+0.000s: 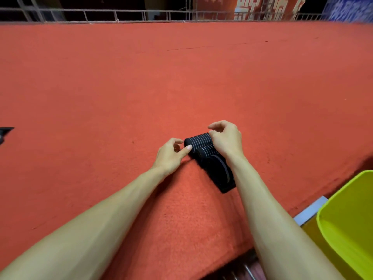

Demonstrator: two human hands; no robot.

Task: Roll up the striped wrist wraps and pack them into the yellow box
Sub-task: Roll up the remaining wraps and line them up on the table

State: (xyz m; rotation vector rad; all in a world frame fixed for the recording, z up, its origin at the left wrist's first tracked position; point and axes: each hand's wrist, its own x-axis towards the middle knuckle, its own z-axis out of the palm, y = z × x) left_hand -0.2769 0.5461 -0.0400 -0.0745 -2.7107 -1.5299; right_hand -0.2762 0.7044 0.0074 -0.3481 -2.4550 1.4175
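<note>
A black wrist wrap with thin white stripes [198, 142] lies on the red felt table [181, 77], rolled into a cylinder at its far end. The rest of the wrap [219, 168] trails toward me, partly hidden under my right forearm. My left hand [171, 153] pinches the left end of the roll with thumb and forefinger. My right hand [227, 137] holds the right end, fingers curled over it. The yellow box [351, 221] stands open at the lower right, beside the table's near edge.
A dark object [5, 132] pokes in at the left edge of the table. A white railing [141, 16] runs along the far edge, with red and blue banners behind. A pale flat piece [310, 209] lies beside the yellow box.
</note>
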